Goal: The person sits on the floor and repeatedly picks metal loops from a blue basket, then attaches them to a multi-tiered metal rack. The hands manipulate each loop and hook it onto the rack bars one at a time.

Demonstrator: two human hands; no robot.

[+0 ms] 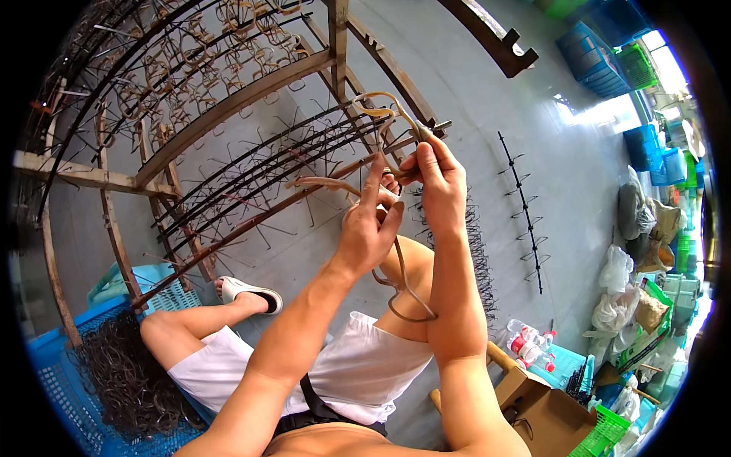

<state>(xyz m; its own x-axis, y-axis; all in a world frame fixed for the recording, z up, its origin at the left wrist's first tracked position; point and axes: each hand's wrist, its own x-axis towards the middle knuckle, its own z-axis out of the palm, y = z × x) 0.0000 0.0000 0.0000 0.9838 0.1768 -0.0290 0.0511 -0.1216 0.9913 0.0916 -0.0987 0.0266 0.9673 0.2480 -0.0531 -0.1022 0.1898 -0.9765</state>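
Note:
My right hand [438, 183] is closed, thumb against fingers, on thin brown looped frames [378, 112] that look like spectacle frames. An amber loop of them rises above the fingers. Close beside it, my left hand [367, 232] has its index finger stretched upward and its thumb apart. Its other fingers curl around part of the looped frames. A tan strip [324, 183] sticks out to the left of this hand, and a brown curved loop [411, 305] hangs below it, over my thigh. The fingers hide where these pieces join, so I cannot tell how many there are.
On the left stands a brown rack [251, 95] carrying dark rods with wire hooks and many hanging amber frames [190, 57]. A blue crate [61, 381] holds dark looped pieces [133, 373]. A hooked rod [522, 206] lies right; a cardboard box [548, 415] and plastic bottles [529, 346] sit lower right.

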